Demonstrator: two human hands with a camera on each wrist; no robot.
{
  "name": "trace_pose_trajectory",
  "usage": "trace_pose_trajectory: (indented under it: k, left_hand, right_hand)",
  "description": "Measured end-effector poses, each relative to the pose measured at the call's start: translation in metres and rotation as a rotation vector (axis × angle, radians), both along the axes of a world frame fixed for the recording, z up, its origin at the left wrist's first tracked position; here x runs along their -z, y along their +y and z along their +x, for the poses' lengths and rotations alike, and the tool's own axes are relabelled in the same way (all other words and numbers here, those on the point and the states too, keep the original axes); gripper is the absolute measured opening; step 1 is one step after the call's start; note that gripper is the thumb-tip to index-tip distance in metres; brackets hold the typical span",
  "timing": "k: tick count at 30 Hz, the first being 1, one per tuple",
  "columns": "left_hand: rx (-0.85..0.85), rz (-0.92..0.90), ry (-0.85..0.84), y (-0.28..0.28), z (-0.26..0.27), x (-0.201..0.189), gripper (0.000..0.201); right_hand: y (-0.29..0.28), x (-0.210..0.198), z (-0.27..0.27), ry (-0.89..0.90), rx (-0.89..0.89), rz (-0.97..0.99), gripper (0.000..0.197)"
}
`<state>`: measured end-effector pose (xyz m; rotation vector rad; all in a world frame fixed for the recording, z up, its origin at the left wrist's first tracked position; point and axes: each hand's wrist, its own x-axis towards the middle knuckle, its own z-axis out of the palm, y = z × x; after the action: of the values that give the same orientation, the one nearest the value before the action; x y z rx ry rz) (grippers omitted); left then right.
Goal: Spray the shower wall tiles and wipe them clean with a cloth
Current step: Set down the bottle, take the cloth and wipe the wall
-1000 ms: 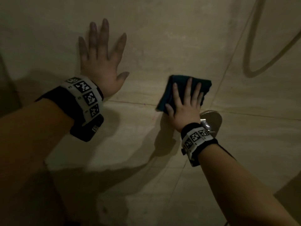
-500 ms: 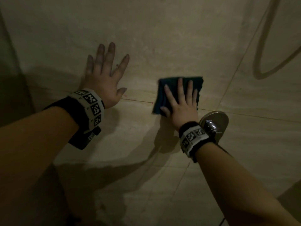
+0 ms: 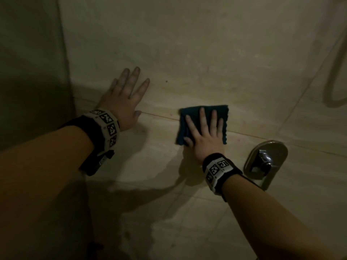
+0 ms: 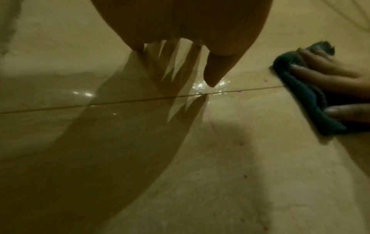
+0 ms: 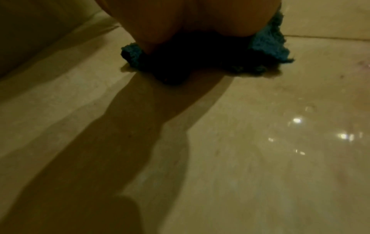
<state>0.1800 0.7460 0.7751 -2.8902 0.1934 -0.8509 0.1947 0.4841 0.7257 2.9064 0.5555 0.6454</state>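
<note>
A folded dark teal cloth (image 3: 221, 113) lies flat against the beige shower wall tiles (image 3: 206, 53). My right hand (image 3: 203, 128) presses on it with straight, spread fingers. In the left wrist view the cloth (image 4: 304, 95) shows at the right edge under those fingers. The right wrist view shows the cloth (image 5: 268, 44) bunched below my palm. My left hand (image 3: 124, 94) rests flat on the wall to the left of the cloth, fingers spread, holding nothing. No spray bottle is in view.
A chrome shower valve (image 3: 264, 160) with a lever handle sticks out of the wall just right of my right wrist. A shower hose (image 3: 336, 76) loops at the far right. A wall corner (image 3: 63, 72) runs down the left side. Tiles look wet and shiny (image 5: 300, 126).
Both hands have slid down the wall across the horizontal grout line. The cloth moved down with my right hand and now sits closer to the valve.
</note>
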Motion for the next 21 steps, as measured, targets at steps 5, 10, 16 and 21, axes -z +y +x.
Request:
trace_pose_trajectory:
  k: [5, 10, 16, 21]
  left_hand:
    - [-0.005, -0.076, 0.030, 0.015, -0.005, 0.000, 0.080]
    - [-0.149, -0.185, 0.147, 0.029, -0.015, -0.003, 0.083]
    - [-0.195, -0.133, 0.280, 0.033, -0.023, 0.002, 0.091]
    - [-0.196, -0.117, 0.344, 0.034, -0.027, 0.006, 0.092]
  right_hand:
    - [0.019, -0.047, 0.003, -0.110, 0.003, 0.017, 0.063]
    - [0.053, -0.078, 0.001, -0.192, 0.011, 0.064, 0.065]
    - [0.060, -0.037, 0.000, -0.087, -0.113, -0.134, 0.067]
    - [0.065, 0.001, -0.003, 0.038, -0.130, -0.357, 0.074]
